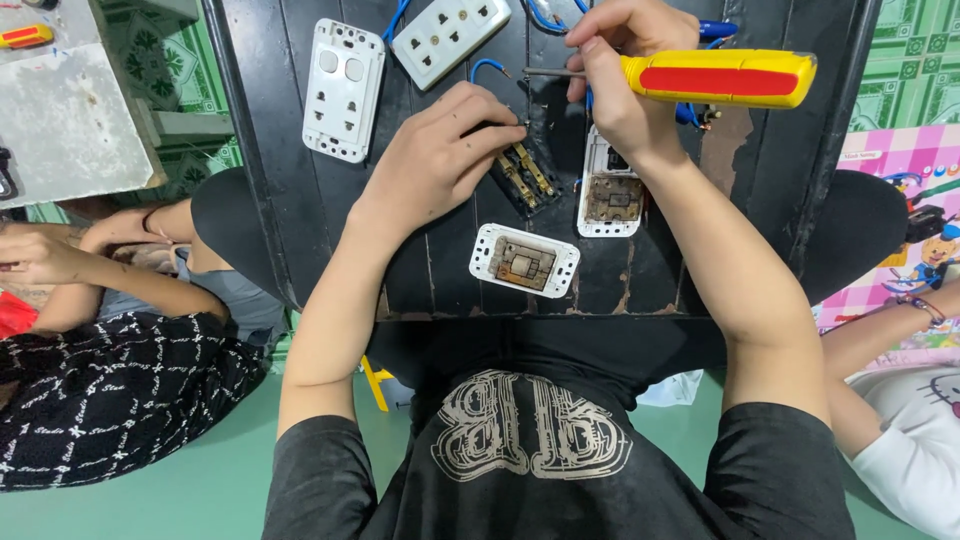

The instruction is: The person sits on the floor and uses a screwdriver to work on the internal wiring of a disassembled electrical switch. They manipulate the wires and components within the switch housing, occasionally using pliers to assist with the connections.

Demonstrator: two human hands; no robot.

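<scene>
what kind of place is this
Probably a home or informal class for electrical wiring practice, not a factory. A small black wooden table holds loose wall switch and socket plates, people sit close around it, and the floor is plain green.

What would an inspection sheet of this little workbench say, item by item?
Surface: dark, worn wooden plank table, paint chipped near the front edge.
Job's things: black switch module with brass contacts; yellow-and-red-handled screwdriver, its tip towards the module.
Clutter: white two-button switch plate; white multi-hole socket plate; two white switch units lying back-side up.
Hands: left hand pins the module down; right hand grips the screwdriver.
Cables: blue wires curling around the module and the table's far edge.
Surroundings: green floor; other people seated at both sides.
</scene>
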